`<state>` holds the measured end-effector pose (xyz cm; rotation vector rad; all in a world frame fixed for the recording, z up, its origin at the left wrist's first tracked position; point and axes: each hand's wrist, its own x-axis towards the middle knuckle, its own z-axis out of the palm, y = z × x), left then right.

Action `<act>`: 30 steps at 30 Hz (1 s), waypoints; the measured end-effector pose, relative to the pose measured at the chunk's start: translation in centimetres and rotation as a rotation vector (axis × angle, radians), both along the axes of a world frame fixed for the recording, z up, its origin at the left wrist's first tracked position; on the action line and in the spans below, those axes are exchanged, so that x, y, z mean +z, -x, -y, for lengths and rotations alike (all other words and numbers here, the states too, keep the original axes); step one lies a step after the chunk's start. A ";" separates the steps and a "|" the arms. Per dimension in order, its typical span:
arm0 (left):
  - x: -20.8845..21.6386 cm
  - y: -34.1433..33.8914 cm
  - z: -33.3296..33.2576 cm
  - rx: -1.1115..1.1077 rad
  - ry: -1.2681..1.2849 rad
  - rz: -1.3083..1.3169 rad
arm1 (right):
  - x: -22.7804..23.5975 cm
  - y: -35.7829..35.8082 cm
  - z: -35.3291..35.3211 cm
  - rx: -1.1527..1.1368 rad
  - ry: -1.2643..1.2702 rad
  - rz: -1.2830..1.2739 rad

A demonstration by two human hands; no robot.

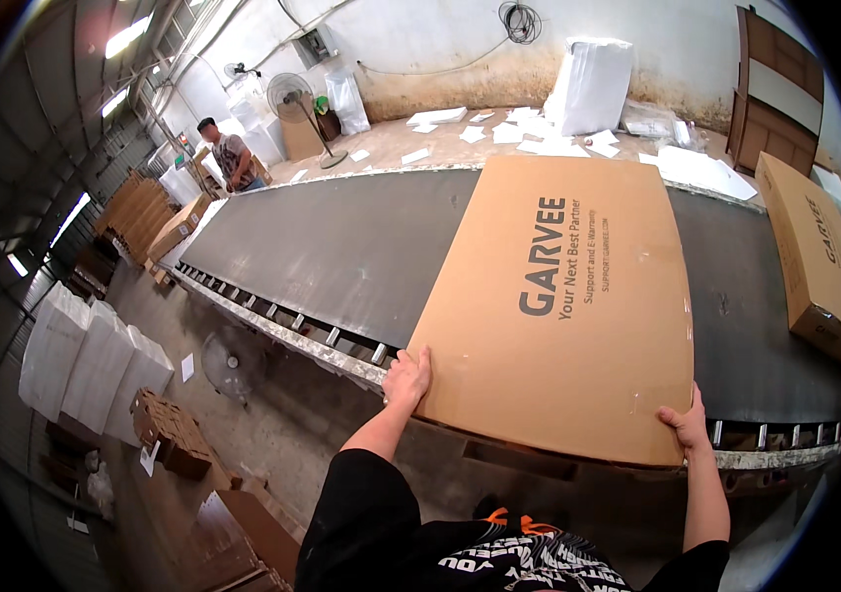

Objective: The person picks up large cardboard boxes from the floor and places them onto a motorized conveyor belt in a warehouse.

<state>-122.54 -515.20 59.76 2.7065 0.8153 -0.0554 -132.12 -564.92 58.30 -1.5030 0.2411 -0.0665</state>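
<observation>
A large flat cardboard box (603,355) with dark print lies across the black conveyor belt (341,247), its near end jutting over the belt's front edge. At the box's near left corner, my left hand (407,378) grips the side edge. My right hand (685,422) holds the near right edge, thumb on top and fingers wrapped round the side. The undersides of the box and the fingertips beneath it are hidden.
A second cardboard box (805,257) rests at the belt's right end. Metal rollers (333,336) line the near edge. A person (233,158) stands beyond the far left end. White foam stacks (95,360) and folded cardboard (169,434) are on the floor at left; a standing fan (292,94) is behind.
</observation>
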 end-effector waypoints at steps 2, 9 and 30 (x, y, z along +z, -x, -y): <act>0.2 0.0 -0.2 -0.001 -0.004 0.005 | -0.7 -0.1 0.1 -0.008 0.006 0.004; 1.2 -2.9 3.0 -0.428 -0.212 -0.187 | 3.3 0.7 -0.8 -0.108 0.101 -0.100; 1.0 -1.8 -3.8 -0.097 -0.033 0.029 | -2.2 -1.9 -3.4 -0.040 0.321 -0.123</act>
